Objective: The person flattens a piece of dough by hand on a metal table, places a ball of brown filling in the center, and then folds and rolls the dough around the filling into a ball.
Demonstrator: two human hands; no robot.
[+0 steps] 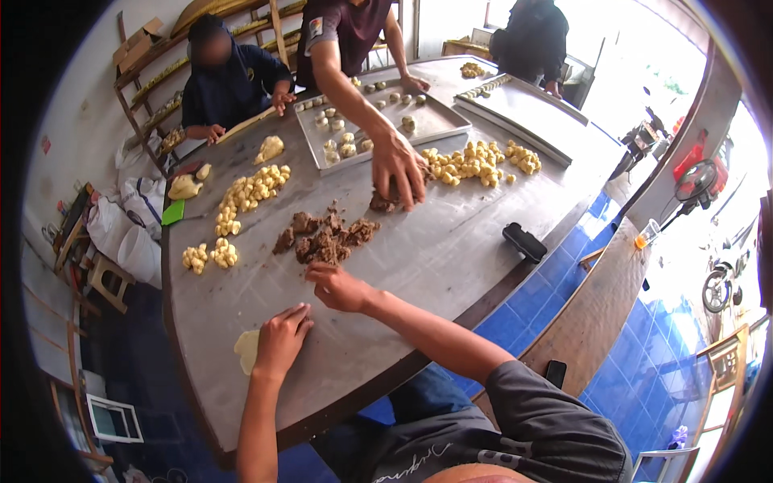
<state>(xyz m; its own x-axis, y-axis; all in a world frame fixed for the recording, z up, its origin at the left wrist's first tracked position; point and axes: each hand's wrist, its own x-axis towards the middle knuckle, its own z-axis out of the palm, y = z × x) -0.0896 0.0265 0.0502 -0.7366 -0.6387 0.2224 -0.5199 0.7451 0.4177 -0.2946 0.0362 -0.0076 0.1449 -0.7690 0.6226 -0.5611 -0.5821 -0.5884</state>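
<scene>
At the near edge of the brown crumbly filling (326,235) on the steel table, my right hand (332,283) pinches at the lumps with bent fingers. My left hand (286,334) rests lower and left on the tabletop, fingers curled together, their undersides hidden. Beside and partly behind it lies a flattened pale dough piece (245,352). Yellow balls form a pile (254,190) at the left and another (475,166) beyond the filling at the right.
A co-worker's hand (396,173) reaches over the filling. A tray of small balls (330,165), a second tray (539,133) and a black object (525,241) are on the table (201,314). Two other people stand around it. A wooden bench (568,338) runs along the right.
</scene>
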